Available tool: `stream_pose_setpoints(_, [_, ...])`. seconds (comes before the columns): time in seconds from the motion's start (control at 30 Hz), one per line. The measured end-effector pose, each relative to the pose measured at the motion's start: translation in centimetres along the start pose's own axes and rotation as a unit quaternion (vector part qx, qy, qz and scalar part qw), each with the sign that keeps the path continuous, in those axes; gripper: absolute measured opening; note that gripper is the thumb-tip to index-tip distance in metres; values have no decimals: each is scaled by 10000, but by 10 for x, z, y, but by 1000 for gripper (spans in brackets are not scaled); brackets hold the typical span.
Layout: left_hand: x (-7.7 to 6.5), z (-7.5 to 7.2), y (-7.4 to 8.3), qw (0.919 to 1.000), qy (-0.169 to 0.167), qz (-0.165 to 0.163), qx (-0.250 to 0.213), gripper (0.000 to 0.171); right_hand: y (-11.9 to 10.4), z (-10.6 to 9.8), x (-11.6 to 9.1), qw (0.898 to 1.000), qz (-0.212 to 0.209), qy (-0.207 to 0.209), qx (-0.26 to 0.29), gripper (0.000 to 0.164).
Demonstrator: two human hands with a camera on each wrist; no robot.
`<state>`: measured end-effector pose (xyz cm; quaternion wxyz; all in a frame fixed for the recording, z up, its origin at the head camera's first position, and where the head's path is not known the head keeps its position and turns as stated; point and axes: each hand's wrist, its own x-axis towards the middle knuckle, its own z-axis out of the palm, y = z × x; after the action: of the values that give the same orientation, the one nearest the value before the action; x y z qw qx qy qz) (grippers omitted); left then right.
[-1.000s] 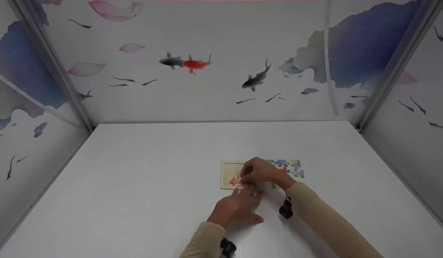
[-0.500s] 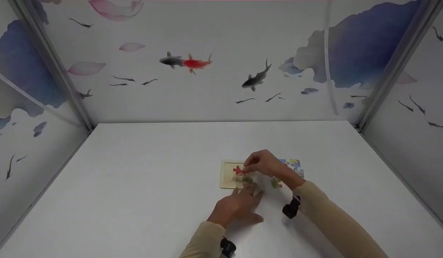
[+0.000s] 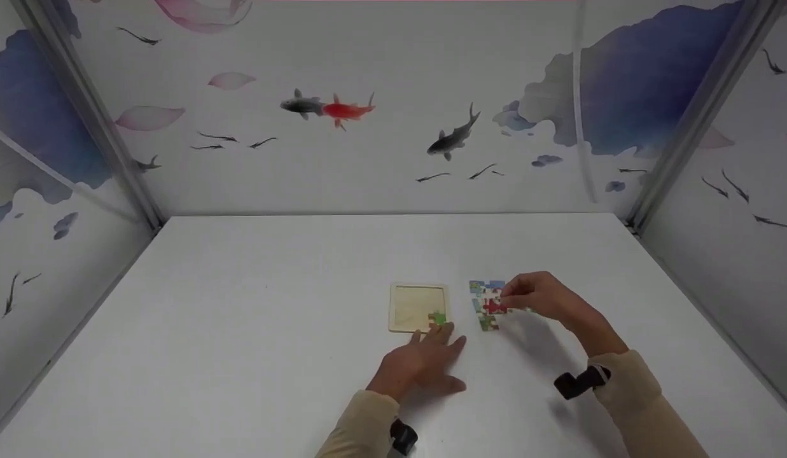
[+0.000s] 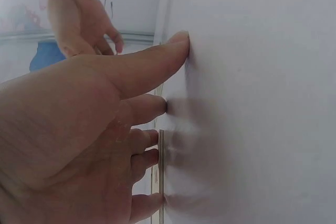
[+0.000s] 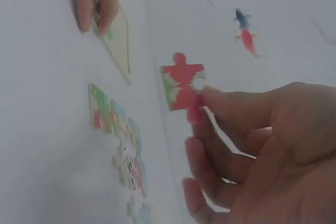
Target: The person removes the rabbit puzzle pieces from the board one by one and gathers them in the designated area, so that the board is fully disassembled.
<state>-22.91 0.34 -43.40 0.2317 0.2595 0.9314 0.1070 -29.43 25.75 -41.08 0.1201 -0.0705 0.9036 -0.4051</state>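
Observation:
In the head view a wooden puzzle tray (image 3: 406, 302) lies on the table with a green puzzle piece (image 3: 437, 317) in its lower right corner. My left hand (image 3: 422, 366) rests with spread fingers at the tray's near edge; the left wrist view shows fingertips touching the tray's side (image 4: 161, 177). To the right, my right hand (image 3: 546, 299) is above a group of loose puzzle pieces (image 3: 487, 286). Between thumb and fingers it pinches a red puzzle piece (image 5: 181, 82) with a green edge, lifted off the table in the right wrist view. The hand hides some loose pieces.
Several loose pieces (image 5: 123, 145) lie close together right of the tray. The white table (image 3: 272, 318) is enclosed by printed panels (image 3: 380, 172) at the back and both sides. A black wrist camera (image 3: 581, 381) sits under the right sleeve.
My right hand has moved right, from over the tray to over the loose pieces, carrying the red puzzle piece. The green piece in the tray's corner is now uncovered. My left hand stays put.

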Motion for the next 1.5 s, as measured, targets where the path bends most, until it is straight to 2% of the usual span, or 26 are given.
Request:
stream_pose_setpoints(0.1, [0, -1, 0, 10000, 11, 65, 28, 77, 11, -1, -2, 9995, 226, -63, -201, 24])
stream_pose_setpoints(0.33, [1, 1, -4, 9999, 128, 64, 0, 77, 25, -2, 4, 9985, 387, -60, -386, 23])
stream_pose_setpoints(0.57, [1, 3, -2, 10000, 47, 26, -30, 77, 35, 5, 5, 9940, 1025, 47, -373, 26])
stream_pose_setpoints(0.83, [0, 1, -3, 10000, 34, 81, -18, 77, 33, 9, 7, 9934, 1068, 245, -331, 23])
stream_pose_setpoints(1.07, [0, 2, -1, 9999, -50, 39, -95, 78, 33, 13, 4, 9936, 1035, 273, -356, 18])
stream_pose_setpoints(1.3, [1, 1, -2, 9999, -28, 125, 78, 77, 35, 12, 6, 9927, 1089, 249, -463, 17])
stream_pose_setpoints(1.5, [0, -9, -4, 9996, -38, 47, -274, 76, 32, 9, 7, 9918, 1164, 228, -486, 21])
